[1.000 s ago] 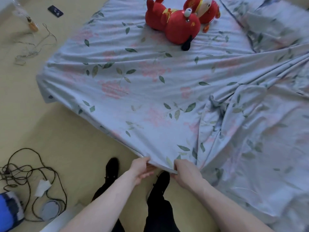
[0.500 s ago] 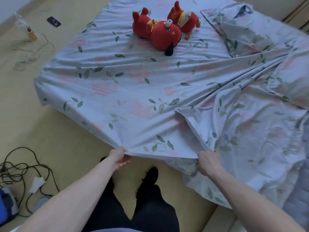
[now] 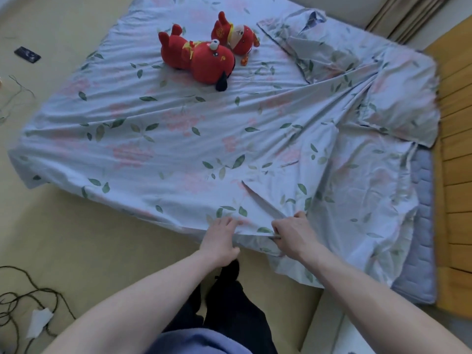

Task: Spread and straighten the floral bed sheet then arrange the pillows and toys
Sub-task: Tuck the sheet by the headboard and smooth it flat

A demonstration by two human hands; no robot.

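Note:
The floral bed sheet [image 3: 158, 139], pale blue with pink flowers and green leaves, covers the mattress on the floor. It lies fairly flat on the left and bunches into long folds on the right. My left hand [image 3: 219, 238] rests palm down on the sheet's near edge, fingers spread. My right hand [image 3: 293, 233] pinches a fold of the same edge just beside it. Two red plush toys [image 3: 201, 58] lie together on the far part of the sheet. Two pillows in matching floral cases sit at the far right, one [image 3: 314, 52] behind and one [image 3: 401, 98] at the corner.
A quilted blue mattress pad [image 3: 421, 226] shows at the right edge, beside a wooden floor [image 3: 457, 175]. Dark cables [image 3: 23, 302] and a white adapter lie on the yellow floor at lower left. A dark phone [image 3: 26, 54] lies at far left. My legs stand at the bed's near side.
The view has risen and the sheet edge has been laid down onto the mattress. My left hand went from gripping the edge to pressing flat on it; my hands are closer together again.

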